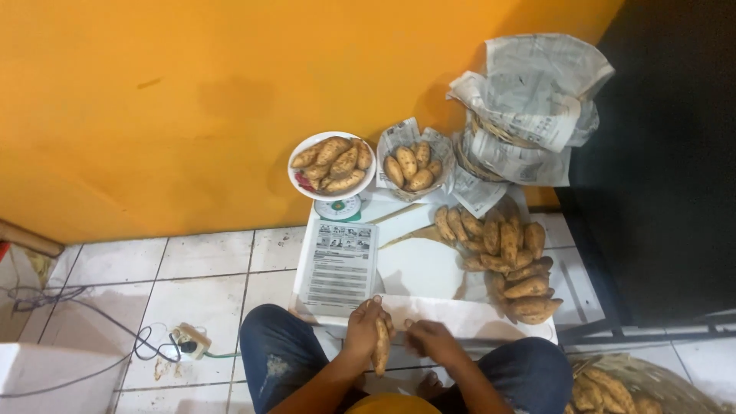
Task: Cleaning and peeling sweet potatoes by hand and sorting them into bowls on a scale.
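My left hand (365, 328) grips a long brown sweet potato (381, 346), held upright just above my lap. My right hand (432, 340) sits close beside it with fingers curled, touching or nearly touching the potato; I cannot tell which. Both hands hover at the near edge of a white low table (418, 268). A pile of sweet potatoes (510, 261) lies on the table's right side.
A white bowl of potatoes (332, 164) sits on a green-dial scale (338, 207). A newspaper-lined basket (414, 167) holds more potatoes, with stacked newspaper-lined baskets (521, 115) at right. A printed sheet (340, 264) lies on the table. A power strip (190, 339) and cables lie on the tiled floor; another basket (629, 387) is bottom right.
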